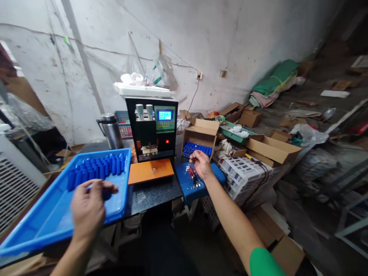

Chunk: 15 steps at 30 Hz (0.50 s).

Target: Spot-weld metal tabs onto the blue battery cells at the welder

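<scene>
My left hand [87, 209], blurred, is over the blue tray [43, 226] with its fingers curled round a dark blue cylindrical cell [107, 194], mostly hidden. Rows of blue cylindrical cells [96, 168] stand upright in that tray. My right hand [202, 165] is closed in a pinch above a bundle of red, white and black wire leads [193, 177] on a blue stool-like surface [214, 177]; what its fingertips hold is too small to name. Between my hands stands a black machine [169, 132] with a lit display, with an orange board [143, 174] in front of it.
Behind my right hand, a cardboard box [205, 126] holds more blue cells. White plastic crates [241, 172] and open cartons [273, 147] crowd the right side. A steel jug [111, 132] stands left of the machine. The dark tabletop [143, 201] ends in front of the orange board.
</scene>
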Each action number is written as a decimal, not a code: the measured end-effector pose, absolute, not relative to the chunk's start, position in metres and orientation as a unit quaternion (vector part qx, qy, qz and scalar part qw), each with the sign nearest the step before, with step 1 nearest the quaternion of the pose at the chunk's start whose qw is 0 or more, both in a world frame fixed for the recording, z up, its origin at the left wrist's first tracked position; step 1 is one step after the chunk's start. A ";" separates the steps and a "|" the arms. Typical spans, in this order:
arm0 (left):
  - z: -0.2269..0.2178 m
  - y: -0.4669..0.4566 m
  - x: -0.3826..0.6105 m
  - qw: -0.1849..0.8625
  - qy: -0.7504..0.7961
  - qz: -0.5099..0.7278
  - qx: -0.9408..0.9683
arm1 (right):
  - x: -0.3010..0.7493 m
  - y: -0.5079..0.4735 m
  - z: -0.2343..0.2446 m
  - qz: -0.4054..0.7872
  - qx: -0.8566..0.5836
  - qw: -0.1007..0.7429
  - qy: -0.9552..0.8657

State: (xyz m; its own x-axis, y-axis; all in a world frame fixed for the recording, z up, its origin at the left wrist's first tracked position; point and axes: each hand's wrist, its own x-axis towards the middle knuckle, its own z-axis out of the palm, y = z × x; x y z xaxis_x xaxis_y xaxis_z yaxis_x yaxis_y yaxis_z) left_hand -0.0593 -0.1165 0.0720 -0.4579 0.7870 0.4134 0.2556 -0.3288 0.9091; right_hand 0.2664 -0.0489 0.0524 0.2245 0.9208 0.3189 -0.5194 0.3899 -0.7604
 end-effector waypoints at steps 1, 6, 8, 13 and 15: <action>0.068 -0.121 -0.048 0.249 0.509 0.651 0.505 | 0.253 -0.057 0.054 0.517 -0.239 0.724 -0.389; 0.044 -0.139 0.001 0.295 0.481 0.551 0.615 | 0.190 -0.098 0.045 0.621 -0.184 0.651 -0.395; 0.036 -0.143 0.012 0.300 0.472 0.546 0.624 | 0.170 -0.111 0.038 0.646 -0.177 0.628 -0.397; 0.027 -0.150 0.015 0.320 0.465 0.565 0.603 | 0.143 -0.126 0.026 0.674 -0.180 0.607 -0.381; 0.024 -0.153 0.012 0.312 0.473 0.568 0.598 | 0.139 -0.127 0.023 0.679 -0.186 0.601 -0.378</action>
